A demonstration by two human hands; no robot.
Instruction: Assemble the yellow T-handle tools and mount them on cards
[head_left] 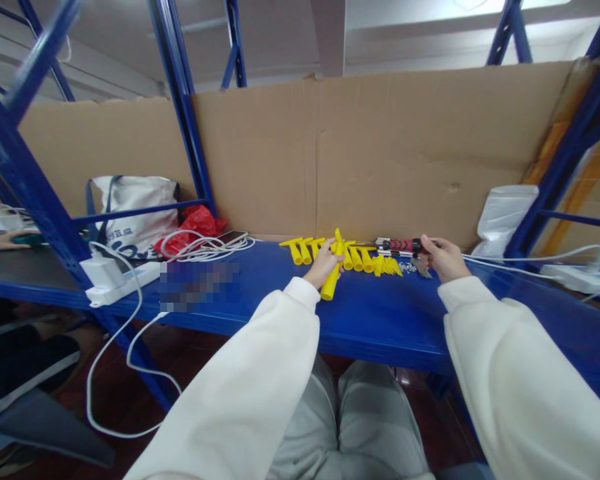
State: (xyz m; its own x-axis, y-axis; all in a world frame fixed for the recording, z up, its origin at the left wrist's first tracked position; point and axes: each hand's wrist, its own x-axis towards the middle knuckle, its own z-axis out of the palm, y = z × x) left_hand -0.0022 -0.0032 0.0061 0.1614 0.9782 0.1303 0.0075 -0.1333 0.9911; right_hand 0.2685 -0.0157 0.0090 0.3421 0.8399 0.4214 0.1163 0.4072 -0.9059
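My left hand is closed around a yellow plastic part with a hollow tube pointing toward me. My right hand grips the end of a screwdriver with a red and black handle. Its thin shaft points left at the held part; whether the tip touches it I cannot tell. Behind my left hand stand several similar yellow tubes in a row. Between my hands lie small yellow pieces and tiny whitish bits, too small to name.
All this is on a blue shelf table before a cardboard wall. To the left are a white cloth bag, a red plastic bag, coiled cable and a power strip. Another person's hand shows far left.
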